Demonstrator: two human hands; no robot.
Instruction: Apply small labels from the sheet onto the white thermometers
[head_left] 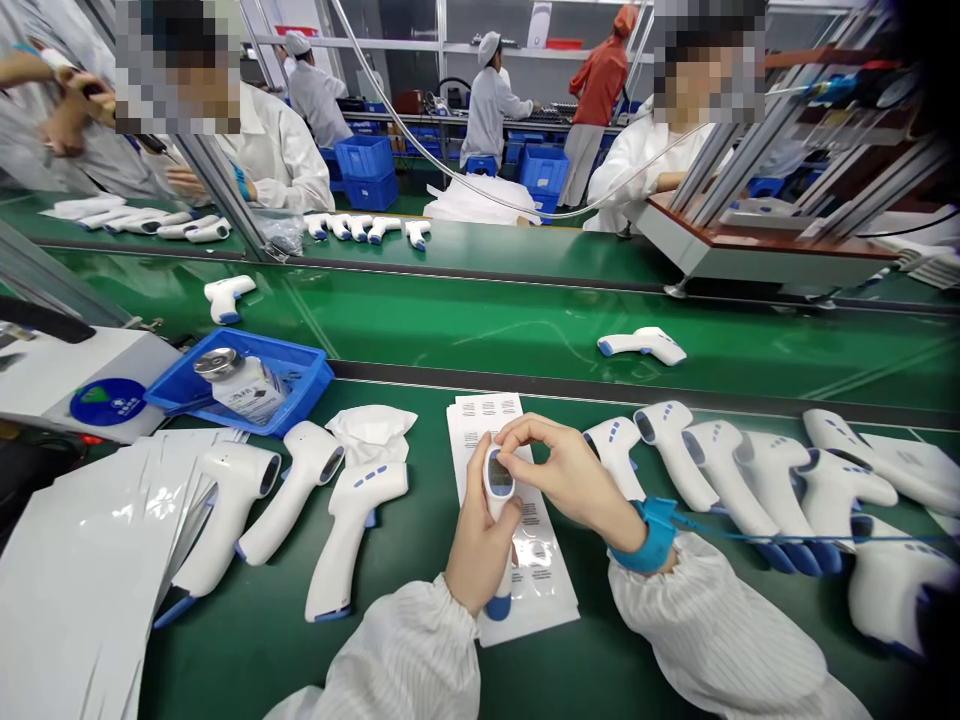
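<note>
Upright in my left hand (480, 540) is a white handheld thermometer (499, 481), its small dark screen facing me and its blue base showing below. The fingers of that hand wrap round its body. My right hand (559, 470), with a blue wrist strap (651, 535), has thumb and index finger pinched together at the screen's upper right edge; anything between those fingertips is too small to make out. Beneath both hands lie printed label sheets (544, 570). Three white thermometers (349, 530) rest left of my left hand, and several more (731, 475) lie to the right.
White sheets (82, 560) are stacked at the left. A blue tray (304, 395) holds a metal-lidded jar (244, 385). Crumpled tissue (373, 432) lies nearby. Beyond runs a green conveyor (450, 320) carrying two thermometers (646, 345). People in white coats work across it, beside a slanted fixture (765, 255).
</note>
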